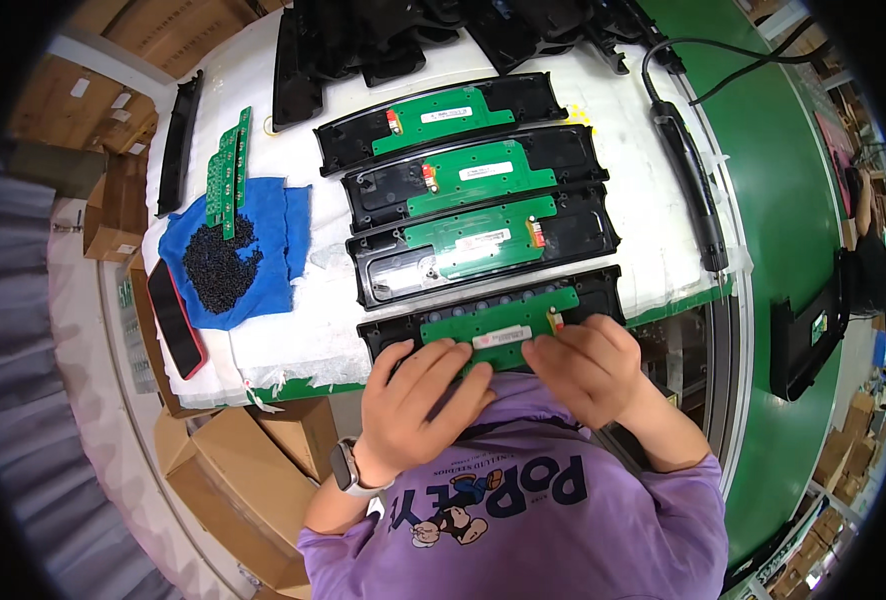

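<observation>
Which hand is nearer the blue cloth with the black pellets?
Left. The left hand rests on the nearest board's left end, just right of and below the blue cloth. The right hand lies farther right.

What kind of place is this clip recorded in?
Most likely an electronics assembly line in a factory. Black plastic housings with green circuit boards lie in a row on a padded bench, a green conveyor belt runs alongside, and a powered screwdriver lies ready.

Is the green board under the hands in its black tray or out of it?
In. The green board lies flat inside the nearest black tray, with the left hand and right hand pressing on it.
</observation>
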A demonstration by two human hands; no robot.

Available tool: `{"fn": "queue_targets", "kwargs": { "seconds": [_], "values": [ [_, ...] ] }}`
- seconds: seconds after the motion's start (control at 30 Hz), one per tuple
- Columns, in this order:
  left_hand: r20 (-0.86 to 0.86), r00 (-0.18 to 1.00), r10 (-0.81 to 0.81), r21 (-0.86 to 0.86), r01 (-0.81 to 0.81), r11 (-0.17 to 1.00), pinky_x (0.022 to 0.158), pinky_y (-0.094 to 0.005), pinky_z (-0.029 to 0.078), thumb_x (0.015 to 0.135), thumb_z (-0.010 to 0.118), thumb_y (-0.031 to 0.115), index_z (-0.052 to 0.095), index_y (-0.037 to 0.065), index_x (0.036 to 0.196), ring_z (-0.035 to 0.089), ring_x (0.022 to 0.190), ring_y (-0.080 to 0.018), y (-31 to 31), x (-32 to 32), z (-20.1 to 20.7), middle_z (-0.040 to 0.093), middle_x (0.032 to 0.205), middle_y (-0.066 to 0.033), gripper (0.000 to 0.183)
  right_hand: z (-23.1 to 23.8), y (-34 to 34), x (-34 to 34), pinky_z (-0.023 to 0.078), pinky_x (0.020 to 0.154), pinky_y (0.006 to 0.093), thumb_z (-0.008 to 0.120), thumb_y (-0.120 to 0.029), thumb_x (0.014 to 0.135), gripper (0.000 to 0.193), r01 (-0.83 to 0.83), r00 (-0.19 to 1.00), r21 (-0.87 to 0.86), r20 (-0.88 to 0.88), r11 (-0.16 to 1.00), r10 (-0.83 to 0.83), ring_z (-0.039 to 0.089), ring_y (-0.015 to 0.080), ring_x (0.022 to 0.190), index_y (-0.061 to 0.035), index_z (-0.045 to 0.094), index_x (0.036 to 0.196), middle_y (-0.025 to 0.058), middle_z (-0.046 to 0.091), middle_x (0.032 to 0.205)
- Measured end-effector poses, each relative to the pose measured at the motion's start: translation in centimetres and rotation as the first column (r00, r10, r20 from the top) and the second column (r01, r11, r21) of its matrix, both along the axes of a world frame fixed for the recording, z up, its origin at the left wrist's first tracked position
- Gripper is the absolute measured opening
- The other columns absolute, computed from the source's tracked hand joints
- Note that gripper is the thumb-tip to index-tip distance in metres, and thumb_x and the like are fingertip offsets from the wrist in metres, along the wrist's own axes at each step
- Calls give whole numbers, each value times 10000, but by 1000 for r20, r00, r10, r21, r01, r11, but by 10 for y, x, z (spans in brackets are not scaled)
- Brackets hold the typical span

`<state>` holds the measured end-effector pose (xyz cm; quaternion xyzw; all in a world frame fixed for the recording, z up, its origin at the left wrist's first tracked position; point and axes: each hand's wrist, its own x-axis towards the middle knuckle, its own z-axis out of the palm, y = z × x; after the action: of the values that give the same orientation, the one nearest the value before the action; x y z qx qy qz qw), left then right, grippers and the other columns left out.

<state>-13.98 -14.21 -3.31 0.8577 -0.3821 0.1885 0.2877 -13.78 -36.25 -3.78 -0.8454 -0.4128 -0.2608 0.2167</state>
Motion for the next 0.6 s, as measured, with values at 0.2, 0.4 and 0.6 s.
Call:
{"fn": "queue_targets", "kwargs": {
  "seconds": [0.2, 0.4, 0.6],
  "values": [
    [-164, 977, 134, -91, -150, 984, 738, -404, 453, 642, 722, 80, 596, -1, 970, 587, 892, -310, -3, -12, -2, 597, 1007, -144, 361, -10, 6, 6, 408, 529, 293, 645, -77, 562, 298, 30, 999, 2, 30, 1000, -30, 552, 208, 713, 26, 655, 841, 82, 609, 825],
    [-100, 980, 173, 51, -168, 984, 741, -386, 457, 633, 687, 18, 624, 0, 983, 583, 926, -290, -8, -6, -23, 606, 1009, -114, 356, -3, -1, 16, 425, 678, 341, 699, -212, 621, 316, 94, 951, -38, -292, 995, -101, 530, 226, 900, -30, 632, 871, 60, 558, 914],
    [-87, 978, 191, 81, -185, 979, 778, -357, 440, 737, 597, 47, 639, 28, 976, 585, 965, -236, -7, -7, -31, 617, 1024, -82, 243, -12, -6, 20, 425, 680, 347, 723, -225, 598, 353, 88, 947, 28, -312, 996, -75, 529, 244, 899, -30, 628, 876, 73, 547, 924]
  ]
}}
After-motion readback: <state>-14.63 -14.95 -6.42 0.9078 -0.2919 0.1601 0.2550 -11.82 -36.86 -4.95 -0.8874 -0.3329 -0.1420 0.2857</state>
